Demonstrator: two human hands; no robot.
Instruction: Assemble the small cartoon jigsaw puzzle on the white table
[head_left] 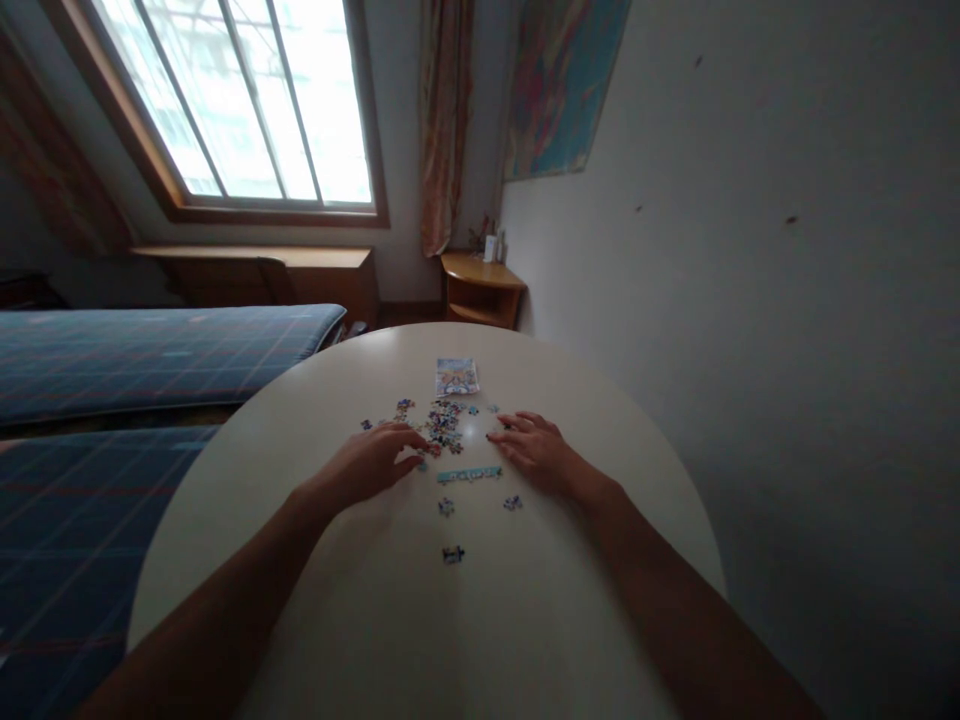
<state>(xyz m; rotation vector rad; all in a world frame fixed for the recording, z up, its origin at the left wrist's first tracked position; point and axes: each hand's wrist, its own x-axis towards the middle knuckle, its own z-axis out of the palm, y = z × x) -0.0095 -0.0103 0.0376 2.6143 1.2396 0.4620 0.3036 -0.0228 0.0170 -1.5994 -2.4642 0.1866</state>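
A pile of jigsaw puzzle pieces lies at the middle of the round table. My left hand is at the pile's left side, fingers stretched and thumb apart, the fingertips at some loose pieces. To the right of the pile rests my right hand, palm down with fingers spread; small pieces lie by its fingertips. Between the hands, nearer me, is a joined light-blue puzzle strip. Below it sit small puzzle clusters, one on the left, one on the right and a darker one closest to me.
A printed picture sheet lies beyond the pile. Loose pieces are scattered left of it. A white wall runs along the right, and a bed with a plaid cover stands at the left. A corner shelf is behind the table.
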